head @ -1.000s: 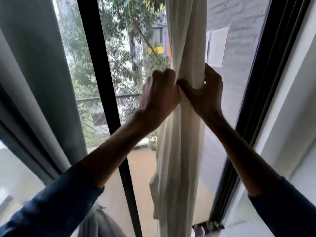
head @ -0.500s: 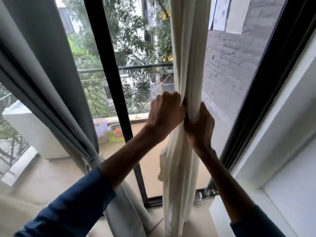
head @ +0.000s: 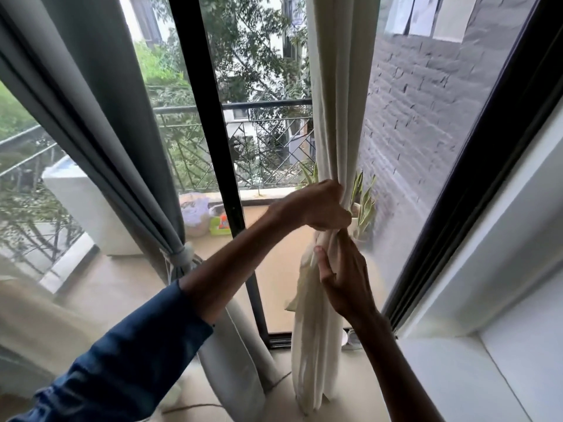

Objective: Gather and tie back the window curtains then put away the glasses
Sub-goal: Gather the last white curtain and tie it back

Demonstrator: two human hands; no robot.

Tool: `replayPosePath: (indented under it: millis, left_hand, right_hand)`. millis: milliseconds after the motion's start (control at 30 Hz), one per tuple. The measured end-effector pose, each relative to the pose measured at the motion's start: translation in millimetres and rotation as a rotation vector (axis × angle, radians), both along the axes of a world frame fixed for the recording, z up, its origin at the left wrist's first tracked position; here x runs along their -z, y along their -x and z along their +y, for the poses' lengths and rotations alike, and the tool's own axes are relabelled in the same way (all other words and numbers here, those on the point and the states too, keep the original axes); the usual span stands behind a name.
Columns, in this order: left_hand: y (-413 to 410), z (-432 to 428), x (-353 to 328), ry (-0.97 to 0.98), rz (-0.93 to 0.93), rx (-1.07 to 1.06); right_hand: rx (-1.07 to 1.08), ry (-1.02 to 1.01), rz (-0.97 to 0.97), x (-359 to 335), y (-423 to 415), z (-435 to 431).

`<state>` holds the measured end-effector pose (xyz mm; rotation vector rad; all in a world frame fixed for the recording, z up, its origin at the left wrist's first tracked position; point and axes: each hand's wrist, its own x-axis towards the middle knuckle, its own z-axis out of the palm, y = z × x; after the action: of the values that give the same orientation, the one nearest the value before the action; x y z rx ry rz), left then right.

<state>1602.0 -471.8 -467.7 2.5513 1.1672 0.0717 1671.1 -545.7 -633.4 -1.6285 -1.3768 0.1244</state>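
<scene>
- where the cream curtain [head: 338, 102] narrows into a single bunch, the left hand [head: 320, 205] is closed in a fist around it, fingers curled tight into the folds.
- just under those fingers the right hand [head: 345, 275] holds the same bunch, its fingertips tucked into the cloth right below the left fist and its thumb laid along the front of the fabric.
- the two hands touch, or very nearly; above the left fingers the curtain rises straight out of view, and below the right fingers it hangs down in loose folds.
- well to the left of both hands, a grey curtain [head: 100, 117] is already cinched by a grey band [head: 182, 254].
- between that curtain and the fingers stands the black window bar [head: 210, 117]; the left forearm crosses in front of it, with a blue sleeve [head: 122, 367] from the elbow back.
- just beyond the fingers, through the glass, a leafy potted plant [head: 365, 199] sits on the balcony, with a railing [head: 268, 138] to its left and a grey brick wall [head: 426, 123] to its right.
- below the right wrist, by the foot of the curtain, lies a small pale object [head: 350, 341]; i cannot tell what it is.
</scene>
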Motion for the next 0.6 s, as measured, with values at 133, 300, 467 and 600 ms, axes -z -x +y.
replayPosePath:
  millis: [133, 300, 467, 600]
  left_hand:
    - [0, 1, -2, -0.142, 0.088, 0.086]
    - [7, 12, 18, -0.432, -0.091, 0.011]
    - [18, 31, 57, -0.402, -0.367, -0.036]
    - [29, 44, 87, -0.224, -0.477, -0.042]
  right_hand:
    - [0.035, -0.040, -0.034, -1, -9, 4]
    - [0.132, -0.102, 0.027, -9, -13, 16]
    - [0.219, -0.122, 0.074, -12, -17, 28]
    - [0.219, -0.062, 0.057, -15, -18, 31]
